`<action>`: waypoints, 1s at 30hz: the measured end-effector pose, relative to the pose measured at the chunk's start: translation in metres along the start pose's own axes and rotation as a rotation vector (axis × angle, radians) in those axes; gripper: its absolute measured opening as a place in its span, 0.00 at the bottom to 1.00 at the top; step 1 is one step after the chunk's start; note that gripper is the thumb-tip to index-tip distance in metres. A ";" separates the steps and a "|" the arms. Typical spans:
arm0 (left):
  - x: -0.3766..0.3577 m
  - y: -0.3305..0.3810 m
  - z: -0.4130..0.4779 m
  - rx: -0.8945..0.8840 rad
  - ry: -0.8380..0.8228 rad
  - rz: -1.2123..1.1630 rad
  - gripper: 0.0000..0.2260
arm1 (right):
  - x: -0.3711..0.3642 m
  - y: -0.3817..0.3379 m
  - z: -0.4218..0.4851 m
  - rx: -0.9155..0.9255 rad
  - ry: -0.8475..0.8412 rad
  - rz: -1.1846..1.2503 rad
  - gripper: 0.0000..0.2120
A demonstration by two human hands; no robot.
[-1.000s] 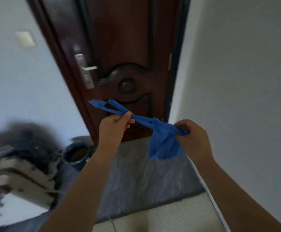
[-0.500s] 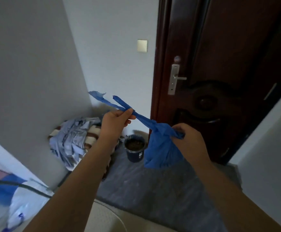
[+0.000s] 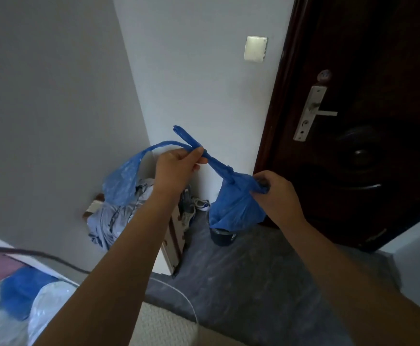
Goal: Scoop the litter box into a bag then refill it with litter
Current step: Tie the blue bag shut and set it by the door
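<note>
Aloft: blue bag (image 3: 234, 208) stretched between two hands

Its bulging body hangs just under the right hand (image 3: 276, 193), whose curled fingers grip one twisted strand at the neck. The left hand (image 3: 176, 168) pinches the other strand between thumb and fingers. Below the bag stands a dark pot (image 3: 222, 237); beyond the right hand, a dark door (image 3: 366, 71).

Home entry w/ front door (image 3: 379, 46), sneakers (image 3: 200, 203), clothes pile (image 3: 109, 221).
</note>
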State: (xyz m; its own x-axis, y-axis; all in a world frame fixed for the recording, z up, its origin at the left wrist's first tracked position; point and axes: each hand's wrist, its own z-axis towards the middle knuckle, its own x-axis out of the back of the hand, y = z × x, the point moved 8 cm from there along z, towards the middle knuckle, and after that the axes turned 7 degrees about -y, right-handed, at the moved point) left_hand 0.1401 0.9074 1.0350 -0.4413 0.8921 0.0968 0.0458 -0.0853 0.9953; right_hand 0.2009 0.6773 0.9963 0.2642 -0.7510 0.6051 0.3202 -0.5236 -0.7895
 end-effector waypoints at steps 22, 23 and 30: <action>-0.099 -0.116 0.310 0.156 -0.089 0.273 0.13 | -0.089 0.182 0.335 -0.167 -0.304 -0.153 0.06; -0.103 -0.120 0.319 0.161 -0.094 0.300 0.14 | -0.093 0.190 0.345 -0.177 -0.321 -0.155 0.05; -0.132 -0.157 0.372 0.229 -0.181 0.505 0.14 | -0.116 0.238 0.393 -0.270 -0.363 -0.184 0.06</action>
State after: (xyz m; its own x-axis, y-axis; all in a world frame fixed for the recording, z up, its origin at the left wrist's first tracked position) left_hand 0.5244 0.9678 0.8643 -0.1546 0.8291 0.5372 0.4126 -0.4399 0.7976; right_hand 0.6035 0.7982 0.7784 0.5406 -0.4725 0.6960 0.1565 -0.7564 -0.6351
